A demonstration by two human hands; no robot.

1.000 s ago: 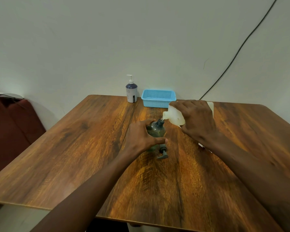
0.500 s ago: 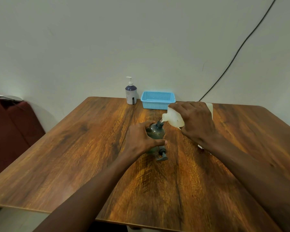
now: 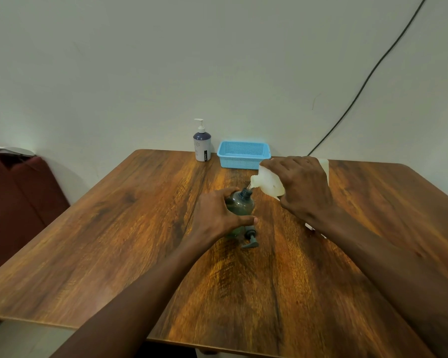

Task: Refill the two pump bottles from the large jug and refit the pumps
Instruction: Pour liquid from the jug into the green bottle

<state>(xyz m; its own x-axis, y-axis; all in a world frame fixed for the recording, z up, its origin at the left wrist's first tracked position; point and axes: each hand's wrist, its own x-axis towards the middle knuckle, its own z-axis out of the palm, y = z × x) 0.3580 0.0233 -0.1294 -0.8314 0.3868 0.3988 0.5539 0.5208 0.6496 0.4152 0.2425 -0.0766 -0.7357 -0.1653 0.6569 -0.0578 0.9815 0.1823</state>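
Note:
A dark green bottle stands upright mid-table with its neck open. My left hand grips its body from the left. My right hand grips a translucent white jug, tilted so its spout sits right above the bottle's neck; a thin stream runs between them. The bottle's grey pump lies on the table just in front of it. A second pump bottle, white with a dark top and its pump fitted, stands at the far edge.
A light blue plastic basket sits at the table's far edge beside the white bottle. A dark red seat stands to the left of the wooden table. A black cable runs down the wall at the back right.
Both hands keep their hold, and the jug stays tilted over the bottle's neck. Only the view has shifted slightly.

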